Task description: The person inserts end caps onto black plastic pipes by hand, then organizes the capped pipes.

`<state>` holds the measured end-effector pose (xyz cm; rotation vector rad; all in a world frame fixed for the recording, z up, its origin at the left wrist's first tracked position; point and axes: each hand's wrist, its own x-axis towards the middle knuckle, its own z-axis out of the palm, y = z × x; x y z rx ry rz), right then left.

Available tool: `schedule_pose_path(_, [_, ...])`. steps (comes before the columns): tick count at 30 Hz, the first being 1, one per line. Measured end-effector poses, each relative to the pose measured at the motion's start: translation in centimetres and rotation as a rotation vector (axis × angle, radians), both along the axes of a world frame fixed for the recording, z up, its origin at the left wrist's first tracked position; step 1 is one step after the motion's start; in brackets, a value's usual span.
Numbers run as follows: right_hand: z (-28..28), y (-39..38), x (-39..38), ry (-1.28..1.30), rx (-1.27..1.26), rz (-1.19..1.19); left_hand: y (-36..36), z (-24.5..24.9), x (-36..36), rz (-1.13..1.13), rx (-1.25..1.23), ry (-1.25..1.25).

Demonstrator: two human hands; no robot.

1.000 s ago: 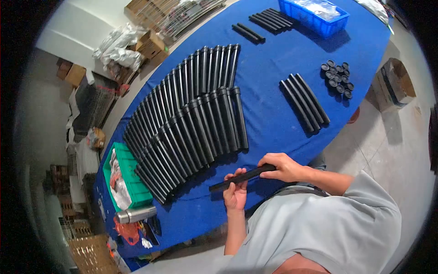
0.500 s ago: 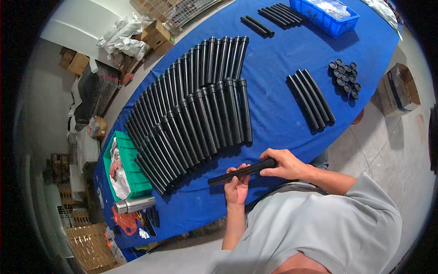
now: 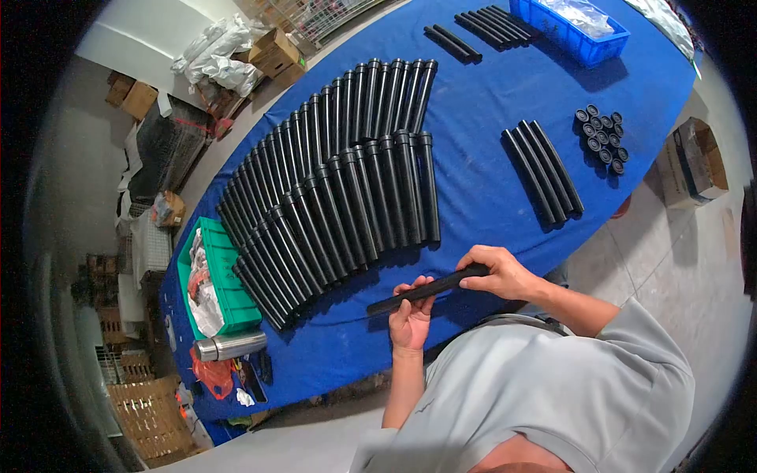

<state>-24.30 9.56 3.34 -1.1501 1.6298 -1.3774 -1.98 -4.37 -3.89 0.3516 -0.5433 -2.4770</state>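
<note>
A black tube [image 3: 448, 284] lies across both hands above the near edge of the blue-covered table. Its middle rests in my left hand [image 3: 409, 327], palm up, with the fingers curled round it. My right hand [image 3: 506, 276] closes over the tube's right end, hiding most of that end. Beyond the hands, black tubes with wider collared ends [image 3: 400, 193] lie side by side in two curved rows. Several plain black tubes [image 3: 544, 169] are grouped to the right. Near them is a cluster of small round black caps [image 3: 603, 140].
A blue crate [image 3: 583, 47] holding clear plastic stands at the far edge, beside more black tubes [image 3: 494, 26]. At left are a green crate [image 3: 240, 276], a steel flask [image 3: 231, 345] and a red plastic bag [image 3: 211, 374]. An opened carton [image 3: 686, 169] sits on the floor at right.
The view has shifted slightly. My right hand has turned a little over the tube's end, covering more of it. Both hands keep hold of the tube.
</note>
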Motion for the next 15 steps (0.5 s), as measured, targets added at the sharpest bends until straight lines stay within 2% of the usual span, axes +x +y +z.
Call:
schedule_pose_path(1, [-0.8,0.0,-0.3,0.089,-0.113,-0.029,0.0,0.1,0.0,0.009,0.001,0.006])
schedule_pose_path(2, [-1.8,0.1,-0.7,0.004,-0.109,-0.034,0.0,0.3,0.0,0.017,0.054,0.041])
schedule_pose_path(4, [-0.4,0.3,-1.7,-0.466,0.085,-0.133,0.0,0.9,-0.2,0.033,0.159,0.114])
schedule_pose_path(5, [-0.3,0.1,-2.1,-0.574,0.036,-0.197,-0.2,0.3,0.1,0.004,0.151,0.159])
schedule_pose_path(8, [0.5,-0.9,-3.2,-0.814,-0.068,-0.433,0.6,1.4,-0.2,-0.025,0.131,0.090])
schedule_pose_path(11, [-0.4,-2.3,-4.6,-0.886,-0.159,-0.502,1.1,1.7,-0.4,-0.196,-0.195,-0.192])
schedule_pose_path(12, [-0.5,-2.4,-4.8,-0.909,-0.189,-0.507,1.7,2.3,-1.0,-0.189,-0.209,-0.213])
schedule_pose_path(15, [0.7,-2.7,-3.0,-0.709,-0.089,-0.386,3.3,4.4,-4.1,-0.156,-0.213,-0.243])
